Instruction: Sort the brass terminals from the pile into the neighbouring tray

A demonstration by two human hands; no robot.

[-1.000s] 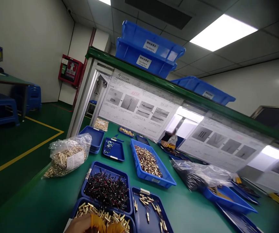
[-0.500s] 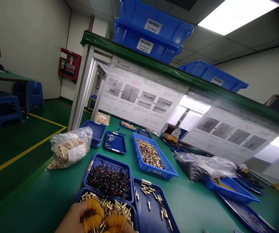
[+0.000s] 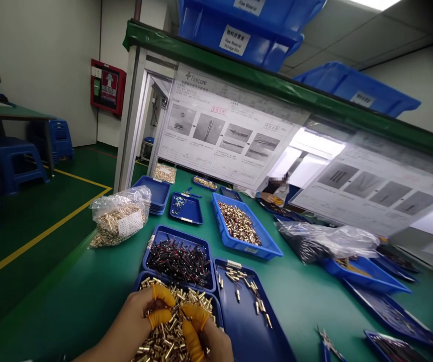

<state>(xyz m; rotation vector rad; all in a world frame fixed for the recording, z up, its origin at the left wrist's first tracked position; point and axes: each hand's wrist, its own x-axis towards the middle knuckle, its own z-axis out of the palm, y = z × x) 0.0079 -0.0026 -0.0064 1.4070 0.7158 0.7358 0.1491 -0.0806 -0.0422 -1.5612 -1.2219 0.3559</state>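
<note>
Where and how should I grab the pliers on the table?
Probably by the blue handles, with your right hand, the nearer one, coming from your own side. The pliers lie on the green table with handles toward you and metal jaws pointing away; the handle ends are out of frame.

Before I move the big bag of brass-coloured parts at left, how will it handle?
The bag looks floppy, given its creased, slack top. Probably heavy for its size: many metallic-looking parts fill it. Likely to sag or shift when lifted, as they lie jumbled.
</note>
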